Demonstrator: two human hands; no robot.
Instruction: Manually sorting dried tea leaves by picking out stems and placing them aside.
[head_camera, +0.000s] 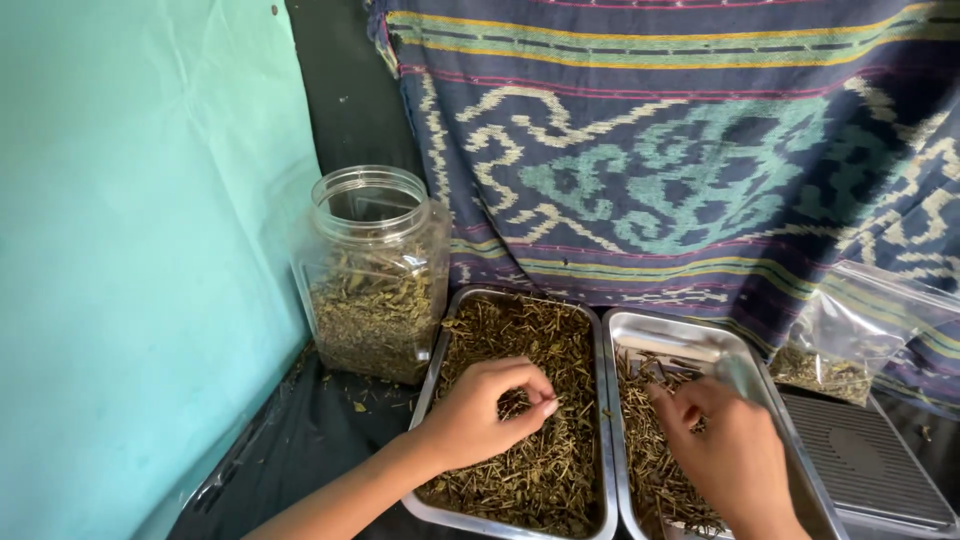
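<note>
Teal wall at the far left; a clear plastic jar of dried herbs beside it; the left hand, its grip pinched on dried stems, rests in the left steel tray; the right hand, fingers curled on stems, in the right tray; a plastic bag at the far right.

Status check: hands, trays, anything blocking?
Left hand pinching dried herb stems in left tray. Right hand picking in right tray. Open plastic jar beside left tray, plastic bag far right; nothing blocking.
</note>
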